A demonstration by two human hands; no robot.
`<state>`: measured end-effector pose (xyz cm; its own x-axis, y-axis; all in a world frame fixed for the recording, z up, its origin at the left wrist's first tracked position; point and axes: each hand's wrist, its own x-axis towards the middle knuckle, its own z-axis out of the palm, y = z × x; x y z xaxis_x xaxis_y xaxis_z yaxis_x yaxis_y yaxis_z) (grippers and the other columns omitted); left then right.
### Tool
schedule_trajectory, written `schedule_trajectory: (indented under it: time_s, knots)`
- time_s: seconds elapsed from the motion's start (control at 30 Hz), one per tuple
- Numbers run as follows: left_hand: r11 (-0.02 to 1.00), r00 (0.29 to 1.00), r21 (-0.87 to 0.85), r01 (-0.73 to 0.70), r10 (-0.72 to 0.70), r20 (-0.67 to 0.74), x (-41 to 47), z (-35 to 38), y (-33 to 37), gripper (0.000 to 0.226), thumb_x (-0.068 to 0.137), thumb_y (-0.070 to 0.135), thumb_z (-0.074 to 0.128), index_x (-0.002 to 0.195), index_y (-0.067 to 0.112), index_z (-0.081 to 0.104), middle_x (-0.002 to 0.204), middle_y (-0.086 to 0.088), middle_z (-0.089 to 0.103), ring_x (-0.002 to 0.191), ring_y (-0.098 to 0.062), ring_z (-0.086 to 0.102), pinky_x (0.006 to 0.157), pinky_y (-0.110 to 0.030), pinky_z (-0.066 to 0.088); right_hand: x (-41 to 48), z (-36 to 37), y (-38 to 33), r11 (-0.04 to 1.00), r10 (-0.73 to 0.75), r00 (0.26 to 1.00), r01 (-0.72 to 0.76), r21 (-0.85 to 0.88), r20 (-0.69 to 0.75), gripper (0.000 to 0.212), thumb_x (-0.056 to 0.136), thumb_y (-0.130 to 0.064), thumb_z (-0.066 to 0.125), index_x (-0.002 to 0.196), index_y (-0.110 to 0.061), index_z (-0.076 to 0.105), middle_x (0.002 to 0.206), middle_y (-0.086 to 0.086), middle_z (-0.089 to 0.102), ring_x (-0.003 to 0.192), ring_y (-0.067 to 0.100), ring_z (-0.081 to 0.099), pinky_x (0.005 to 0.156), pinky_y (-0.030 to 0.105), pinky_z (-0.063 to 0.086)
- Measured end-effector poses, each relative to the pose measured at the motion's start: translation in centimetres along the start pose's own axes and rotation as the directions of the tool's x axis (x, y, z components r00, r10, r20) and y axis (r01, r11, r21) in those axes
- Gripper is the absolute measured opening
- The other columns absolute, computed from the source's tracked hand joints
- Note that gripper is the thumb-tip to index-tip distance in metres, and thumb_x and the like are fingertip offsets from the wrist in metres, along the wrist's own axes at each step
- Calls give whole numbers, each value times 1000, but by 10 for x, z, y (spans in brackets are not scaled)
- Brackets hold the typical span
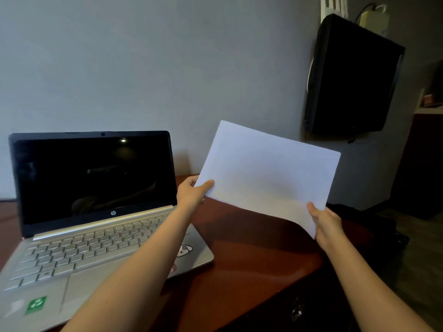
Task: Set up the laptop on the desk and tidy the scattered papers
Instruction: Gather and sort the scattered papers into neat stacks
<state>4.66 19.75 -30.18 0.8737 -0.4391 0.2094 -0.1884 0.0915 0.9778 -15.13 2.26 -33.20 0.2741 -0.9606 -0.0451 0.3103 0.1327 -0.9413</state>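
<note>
A silver laptop [96, 236] stands open on the left of the reddish-brown desk [251, 255], its screen dark. I hold white paper [268, 173] in the air above the right part of the desk, tilted down to the right. My left hand [193, 191] pinches its lower left corner, thumb on top. At the lower right corner my right hand [323, 224] grips the edge. Whether it is one sheet or a stack, I cannot tell.
A black flat screen [352, 77] hangs on the grey wall at the upper right. The desk's right edge drops off to a dark floor with black objects [374, 226]. A metal drawer handle [296, 312] shows below the desk's front edge.
</note>
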Motion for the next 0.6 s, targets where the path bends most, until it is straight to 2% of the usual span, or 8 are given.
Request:
schedule_trajectory:
  time_s: [0.1, 0.17, 0.27, 0.33, 0.47, 0.6]
  knots:
    - [977, 994, -190, 100, -104, -10, -9, -9, 3, 14, 86, 11, 65, 94, 9, 53, 71, -7, 54, 40, -5, 52, 35, -13, 37, -12, 15, 4, 999, 33, 999, -33, -20, 33, 36, 92, -2, 54, 127, 7, 50, 120, 20, 58, 100, 27, 56, 87, 37, 45]
    - [961, 992, -244, 128, -130, 11, -14, -14, 6, 14, 87, 12, 64, 86, 11, 51, 69, -5, 52, 33, 0, 48, 31, -10, 30, -20, 30, 7, 999, 35, 998, -33, -21, 61, 34, 93, -4, 54, 126, 5, 52, 124, 20, 57, 103, 30, 57, 88, 39, 46]
    - [952, 989, -273, 142, -127, 71, -22, -22, 8, 18, 86, 16, 65, 98, 10, 53, 74, -3, 56, 48, -8, 54, 36, -12, 40, -34, 54, 8, 999, 43, 991, -41, -13, 123, 34, 93, -5, 55, 126, 3, 51, 128, 19, 56, 113, 33, 56, 99, 43, 45]
    - [948, 987, -279, 153, -130, 99, -25, -28, 10, 29, 85, 18, 67, 109, 7, 54, 79, -3, 58, 59, -12, 55, 46, -18, 50, -44, 70, 8, 999, 42, 984, -43, 6, 173, 34, 93, -4, 54, 126, 4, 51, 129, 19, 55, 106, 29, 56, 98, 41, 45]
    - [940, 983, -293, 174, -148, 112, -33, -45, 15, 47, 86, 20, 67, 125, 3, 49, 80, -4, 53, 57, -12, 55, 60, -24, 58, -67, 95, 11, 999, 42, 965, -47, 11, 259, 33, 95, -4, 51, 127, 2, 51, 128, 18, 56, 104, 29, 57, 92, 39, 46]
    - [927, 979, -317, 201, -178, 103, -44, -72, 16, 40, 87, 20, 65, 123, 5, 53, 113, -14, 62, 83, -23, 62, 57, -25, 58, -91, 111, 19, 998, 64, 938, -68, -2, 341, 32, 96, -6, 49, 128, 0, 51, 126, 17, 57, 99, 26, 55, 88, 38, 46]
